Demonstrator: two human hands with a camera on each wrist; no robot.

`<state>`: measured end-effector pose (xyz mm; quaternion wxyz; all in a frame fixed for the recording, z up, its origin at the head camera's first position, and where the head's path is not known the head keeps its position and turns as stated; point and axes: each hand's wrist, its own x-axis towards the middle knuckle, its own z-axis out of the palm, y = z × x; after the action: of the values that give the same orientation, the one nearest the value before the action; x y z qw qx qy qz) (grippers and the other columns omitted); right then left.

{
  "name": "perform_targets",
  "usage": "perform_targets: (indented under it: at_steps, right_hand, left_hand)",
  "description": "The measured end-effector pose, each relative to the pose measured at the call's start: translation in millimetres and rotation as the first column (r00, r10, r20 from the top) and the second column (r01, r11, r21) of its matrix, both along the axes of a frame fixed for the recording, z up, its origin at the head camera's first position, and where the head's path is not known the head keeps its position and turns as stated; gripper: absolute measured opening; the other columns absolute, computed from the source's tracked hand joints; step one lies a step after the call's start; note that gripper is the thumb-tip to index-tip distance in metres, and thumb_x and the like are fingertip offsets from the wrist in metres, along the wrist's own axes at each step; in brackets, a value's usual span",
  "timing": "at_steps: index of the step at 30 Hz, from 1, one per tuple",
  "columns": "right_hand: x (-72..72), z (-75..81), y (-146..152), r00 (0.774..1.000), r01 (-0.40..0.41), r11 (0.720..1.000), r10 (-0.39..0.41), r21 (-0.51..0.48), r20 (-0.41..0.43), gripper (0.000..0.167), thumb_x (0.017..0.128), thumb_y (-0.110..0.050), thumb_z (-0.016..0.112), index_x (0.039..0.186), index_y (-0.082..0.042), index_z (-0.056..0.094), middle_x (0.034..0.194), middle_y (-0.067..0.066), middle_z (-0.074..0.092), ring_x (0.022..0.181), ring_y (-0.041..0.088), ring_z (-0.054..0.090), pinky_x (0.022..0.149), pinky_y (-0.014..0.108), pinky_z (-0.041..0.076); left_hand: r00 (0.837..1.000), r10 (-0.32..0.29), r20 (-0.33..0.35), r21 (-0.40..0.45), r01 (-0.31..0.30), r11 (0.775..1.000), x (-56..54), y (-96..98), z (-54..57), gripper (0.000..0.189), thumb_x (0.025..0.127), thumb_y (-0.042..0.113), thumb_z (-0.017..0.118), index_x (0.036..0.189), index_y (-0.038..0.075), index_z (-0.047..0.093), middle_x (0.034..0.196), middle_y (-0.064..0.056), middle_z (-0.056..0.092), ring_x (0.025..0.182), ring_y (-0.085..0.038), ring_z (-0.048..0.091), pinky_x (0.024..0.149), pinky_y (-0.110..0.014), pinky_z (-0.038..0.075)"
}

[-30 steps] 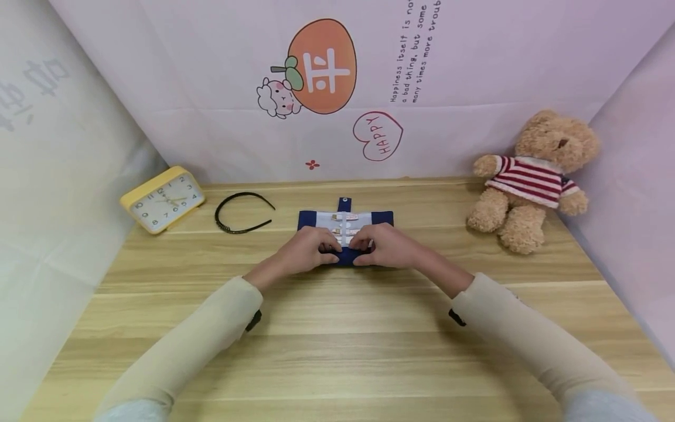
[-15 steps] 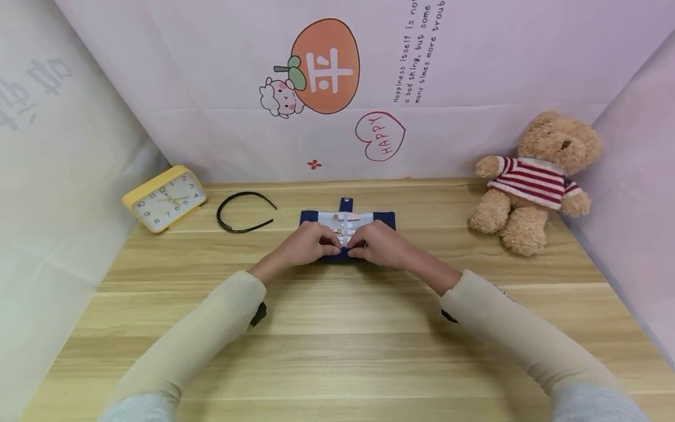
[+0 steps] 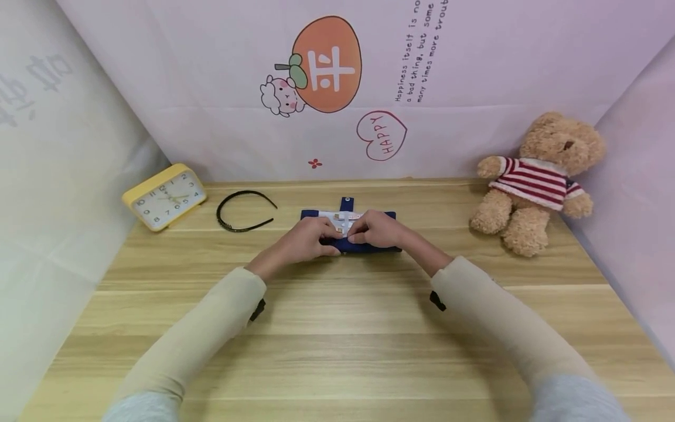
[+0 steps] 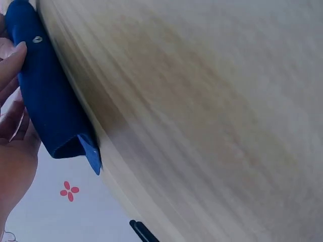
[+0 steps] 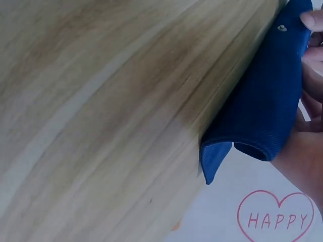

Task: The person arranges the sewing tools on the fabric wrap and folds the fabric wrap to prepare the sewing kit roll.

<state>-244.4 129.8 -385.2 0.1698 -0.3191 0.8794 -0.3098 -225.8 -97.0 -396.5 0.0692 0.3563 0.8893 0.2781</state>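
A dark blue fabric roll-up pouch (image 3: pixel 371 247) lies on the table, its near edge rolled over toward the back. Its pale inside, with small printed items under a light strip, still shows behind the roll. A strap (image 3: pixel 346 203) with a metal snap sticks out at the back. My left hand (image 3: pixel 307 240) grips the roll left of centre, thumb in front. Close beside it, my right hand (image 3: pixel 381 228) pinches the roll's upper edge. Both wrist views show the roll's outer side, with a metal stud (image 4: pixel 37 39) near the thumb and an open curled end (image 5: pixel 255 151).
A black headband (image 3: pixel 232 227) lies left of the pouch, and a yellow alarm clock (image 3: pixel 169 198) stands farther left. At the right back sits a teddy bear (image 3: pixel 535 181) in a striped shirt. A printed cloth wall (image 3: pixel 221 140) rises behind the wooden table (image 3: pixel 337 340).
The pouch's near edge has been rolled up and away from me, covering more of the pale inside. Both hands have moved slightly backward with it, the right one more.
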Motion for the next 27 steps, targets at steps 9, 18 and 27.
perform_targets:
  at_steps: [9, 18, 27]
  right_hand:
    - [12.0, 7.6, -7, 0.977, 0.038, 0.999, -0.032, 0.021, -0.209, 0.010, 0.093, -0.008, 0.075, 0.102, -0.006, 0.078, 0.098, 0.004, 0.073, 0.087, 0.017, 0.066, 0.077, 0.034, 0.055]
    - [17.5, 5.4, -15, 0.945, 0.014, 0.996, 0.016, 0.091, -0.328, 0.016, 0.092, -0.007, 0.076, 0.107, -0.006, 0.080, 0.108, 0.008, 0.074, 0.101, 0.022, 0.069, 0.087, 0.036, 0.056]
    - [7.0, 2.4, -15, 0.959, 0.068, 0.992, -0.037, 0.102, -0.281, 0.015, 0.096, -0.007, 0.071, 0.108, -0.003, 0.079, 0.109, 0.010, 0.075, 0.103, 0.025, 0.070, 0.089, 0.039, 0.056]
  left_hand:
    - [0.999, -0.034, 0.010, -0.055, 0.034, 0.998, -5.3, -1.9, 1.6, 0.025, 0.098, 0.021, 0.071, 0.118, 0.007, 0.077, 0.113, -0.006, 0.073, 0.106, -0.018, 0.066, 0.096, -0.037, 0.051]
    - [0.998, 0.033, 0.047, -0.102, -0.028, 0.994, -16.8, 0.8, 0.9, 0.024, 0.102, 0.018, 0.064, 0.120, 0.007, 0.076, 0.118, -0.007, 0.071, 0.110, -0.021, 0.065, 0.098, -0.039, 0.049]
    - [0.996, 0.082, -0.027, -0.096, -0.084, 0.992, -14.7, 7.4, 1.2, 0.023, 0.100, 0.018, 0.067, 0.119, 0.008, 0.076, 0.118, -0.006, 0.073, 0.115, -0.022, 0.065, 0.102, -0.040, 0.048]
